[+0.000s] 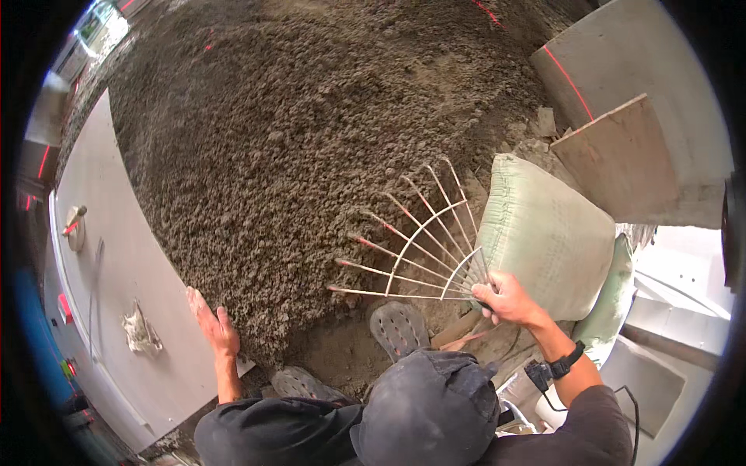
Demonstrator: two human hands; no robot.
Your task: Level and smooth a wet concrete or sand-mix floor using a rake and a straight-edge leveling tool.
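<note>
My right hand (505, 299) is closed around the narrow end of a fan rake (423, 225). Its thin metal tines spread toward the left and away from me, over a heap of damp, crumbly grey-brown material (256, 155). Several tines show reddish tips. Any longer handle is hidden by my hand. My left hand (215, 322) has its fingers stretched out and its thumb apart, holding nothing. It is at the edge of a large pale board (179, 373), where the heap begins; whether it presses on the board I cannot tell.
A full pale-green sack (544, 233) stands right of the rake, with a brown board (622, 159) behind it. On the pale board lie a crumpled whitish rag (141, 330) and a small handled tool (74, 227). Grey clogs (399, 330) stand at the heap's near edge. Red light lines cross several surfaces.
</note>
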